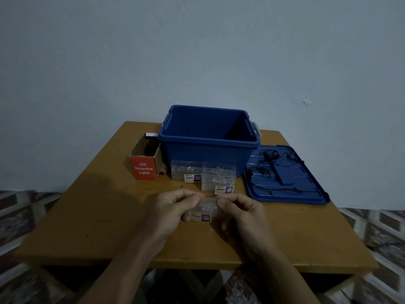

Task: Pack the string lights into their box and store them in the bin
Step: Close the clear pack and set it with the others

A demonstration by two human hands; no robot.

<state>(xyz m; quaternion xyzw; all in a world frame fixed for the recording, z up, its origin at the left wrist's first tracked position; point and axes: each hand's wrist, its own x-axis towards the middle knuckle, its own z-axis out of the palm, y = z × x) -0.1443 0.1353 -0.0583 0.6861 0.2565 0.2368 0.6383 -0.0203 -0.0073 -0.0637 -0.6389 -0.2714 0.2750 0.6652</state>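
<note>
My left hand (173, 207) and right hand (238, 209) pinch a small clear plastic box (202, 211) by its ends, in front of the blue plastic bin (208, 153), probably to open it.

Wooden table (98, 216) stands before a plain wall (197, 51). Patterned floor (22, 213) is visible on both sides.

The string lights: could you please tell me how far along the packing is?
Done: bin open, lid set aside. In hand: left hand and right hand hold a clear pack. Remaining: string lights lie loose on the lid, red box open, bin looks empty.
</note>
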